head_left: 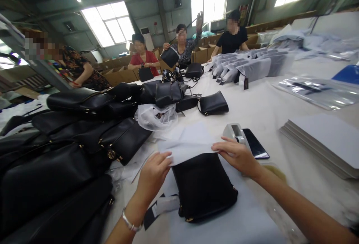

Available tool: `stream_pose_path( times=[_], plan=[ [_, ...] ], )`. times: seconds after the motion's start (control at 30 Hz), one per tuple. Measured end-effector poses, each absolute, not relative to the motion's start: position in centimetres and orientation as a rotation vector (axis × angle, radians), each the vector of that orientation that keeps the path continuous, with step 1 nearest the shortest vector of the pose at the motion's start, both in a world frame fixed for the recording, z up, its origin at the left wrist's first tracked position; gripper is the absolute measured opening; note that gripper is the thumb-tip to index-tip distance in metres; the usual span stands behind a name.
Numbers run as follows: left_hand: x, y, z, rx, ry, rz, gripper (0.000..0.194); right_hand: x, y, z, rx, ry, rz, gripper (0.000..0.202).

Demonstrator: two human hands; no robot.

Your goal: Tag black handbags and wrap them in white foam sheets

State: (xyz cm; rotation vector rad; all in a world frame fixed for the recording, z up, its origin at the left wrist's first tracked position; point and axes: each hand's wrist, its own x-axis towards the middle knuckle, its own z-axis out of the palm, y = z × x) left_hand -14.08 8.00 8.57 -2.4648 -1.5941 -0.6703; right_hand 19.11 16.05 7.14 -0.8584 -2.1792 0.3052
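A black handbag [203,188] lies flat in front of me on a pale wrapping sheet [238,225]. The sheet's far part [190,148] is folded over the bag's far edge. My left hand [155,169], with a bracelet on its wrist, pinches that fold at its left corner. At the right corner my right hand [235,154] has its fingers closed on the same fold. Beside the bag's left side is a dark hang tag [153,212] with a pale wrapped strip.
Black handbags [56,169] are heaped at left. A tape dispenser [234,132] and a phone [255,143] lie beyond my right hand. Stacked white boards [322,143] stand at right. Wrapped bags [246,66] line the far side, where several people work.
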Motion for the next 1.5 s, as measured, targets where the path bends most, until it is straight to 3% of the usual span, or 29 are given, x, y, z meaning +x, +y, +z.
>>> stream_pose_path(
  times=[0.2,0.37,0.53,0.63,0.97,1.17,1.33,1.5],
  plan=[
    [-12.8,1.1,5.3,-2.455,-1.521,-0.659,0.02,21.9,11.5,4.4,-0.748,-2.286,0.294,0.029],
    [-11.5,0.7,7.3,-2.635,-1.555,-0.579,0.012,22.7,10.8,2.3,-0.698,-2.307,0.236,0.034],
    [-7.2,3.6,8.3,-2.736,-1.5,-0.549,0.06,22.1,11.1,1.5,-0.663,-2.305,0.158,0.031],
    [-5.4,4.3,6.2,-2.805,-1.475,-0.442,0.072,22.0,11.1,1.2,-0.67,-2.299,0.146,0.034],
    [-4.7,0.4,2.2,-2.677,-1.596,-0.384,0.057,25.6,2.5,1.5,-0.788,-2.413,0.302,0.031],
    [-4.1,0.4,1.8,-2.658,-1.611,-0.386,0.054,26.3,-3.0,-0.6,-0.817,-2.696,0.371,0.052],
    [-4.1,0.2,2.0,-2.668,-1.623,-0.417,0.054,25.7,-3.0,-2.9,-0.748,-2.626,0.359,0.025],
    [-4.3,0.3,2.4,-2.685,-1.631,-0.412,0.053,25.1,-2.9,-1.1,-0.775,-2.512,0.599,0.012]
  ],
)
